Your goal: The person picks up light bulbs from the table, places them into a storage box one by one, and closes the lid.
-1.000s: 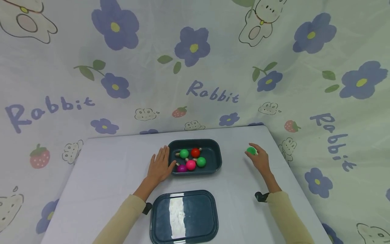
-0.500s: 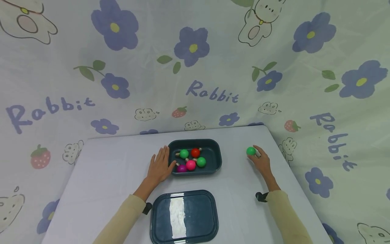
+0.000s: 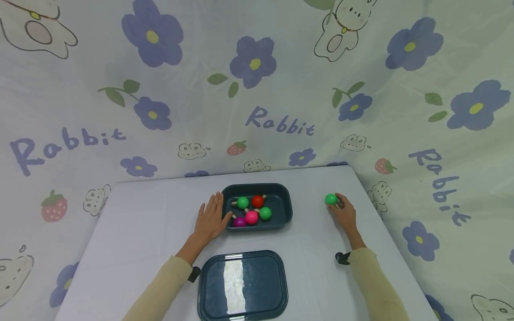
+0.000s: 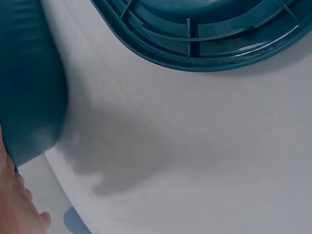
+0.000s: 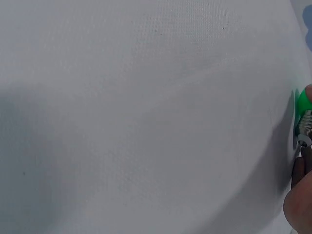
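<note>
My left hand (image 3: 210, 217) lies with straight fingers against the left end of a dark teal box (image 3: 283, 209). Inside the box are small coloured light bulbs: green bulbs (image 3: 242, 202), a red bulb (image 3: 258, 201), a pink bulb (image 3: 251, 217) and a purple bulb (image 3: 239, 222). To the right of the box, my right hand (image 3: 346, 214) pinches another green light bulb (image 3: 331, 199) between thumb and fingers. That bulb's ridged metal screw base (image 5: 306, 124) shows at the edge of the right wrist view. The left wrist view catches part of the box wall (image 4: 31, 83) and my left hand.
A dark teal lid (image 3: 263, 285) lies on the white table (image 3: 160, 240) in front of the box; its ribbed rim appears in the left wrist view. A patterned curtain (image 3: 281, 93) hangs behind the table and along its right side.
The green bulb in my right hand has turned, so more of its globe shows and its base points toward the hand. My right hand has shifted slightly nearer; my left hand stays put.
</note>
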Demonstrator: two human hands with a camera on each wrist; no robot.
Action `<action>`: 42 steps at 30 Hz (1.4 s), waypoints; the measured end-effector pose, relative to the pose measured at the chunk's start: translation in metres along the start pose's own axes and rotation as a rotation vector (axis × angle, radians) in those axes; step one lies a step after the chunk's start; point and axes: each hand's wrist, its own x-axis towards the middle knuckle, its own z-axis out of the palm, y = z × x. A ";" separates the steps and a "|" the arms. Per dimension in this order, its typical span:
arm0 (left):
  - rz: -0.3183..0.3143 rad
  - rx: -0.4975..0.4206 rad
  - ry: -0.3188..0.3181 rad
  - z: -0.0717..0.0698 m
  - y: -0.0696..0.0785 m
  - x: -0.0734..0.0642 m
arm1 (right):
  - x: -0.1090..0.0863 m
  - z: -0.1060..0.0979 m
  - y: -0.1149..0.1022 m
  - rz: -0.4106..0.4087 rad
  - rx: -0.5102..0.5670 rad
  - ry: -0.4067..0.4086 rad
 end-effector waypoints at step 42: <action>-0.006 0.008 -0.008 0.001 -0.002 0.001 | -0.012 0.040 -0.100 -0.330 0.135 -0.078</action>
